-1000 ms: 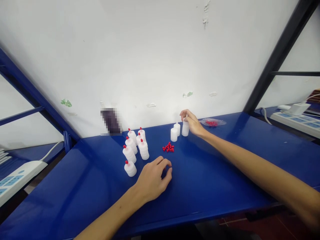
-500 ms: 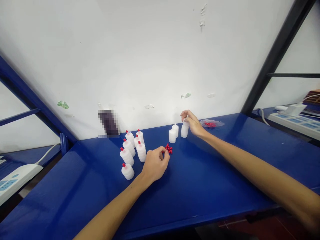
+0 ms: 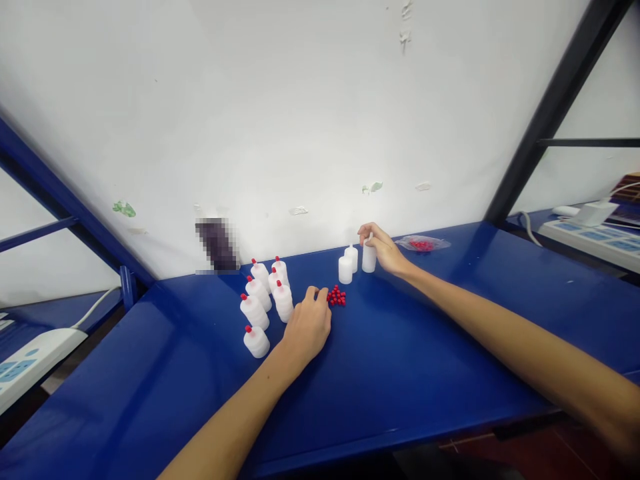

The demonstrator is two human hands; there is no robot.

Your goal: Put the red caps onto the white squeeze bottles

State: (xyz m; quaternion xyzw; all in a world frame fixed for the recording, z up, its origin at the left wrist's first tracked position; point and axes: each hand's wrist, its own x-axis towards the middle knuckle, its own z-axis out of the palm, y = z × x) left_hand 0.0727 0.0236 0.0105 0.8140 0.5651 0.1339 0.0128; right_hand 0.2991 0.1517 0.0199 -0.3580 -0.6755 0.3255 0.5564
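Observation:
My left hand [image 3: 307, 323] rests low over the table, fingers bent downward and closed at the left edge of a small pile of red caps [image 3: 337, 297]. Its fingertips are partly hidden, so what they hold, if anything, does not show. Farther back, my right hand [image 3: 385, 250] grips the top of an upright white plastic bottle [image 3: 369, 259]. Just left of that bottle stand two white bottles [image 3: 345, 270] without red caps. Left of my left hand, several white bottles [image 3: 255, 312] stand in two loose rows, each with a red cap on its nozzle.
A clear bag [image 3: 424, 245] with red caps lies behind my right wrist. The blue table [image 3: 400, 373] meets a white wall [image 3: 300, 120]. A dark pixelated object [image 3: 217, 245] leans there. Power strips [image 3: 43, 360] lie beyond the frame posts at both sides.
My left hand has turned palm-down and shifted slightly left, its pinch giving way to bent fingers beside the caps. My right hand stays on the same bottle, its fingers slightly lower.

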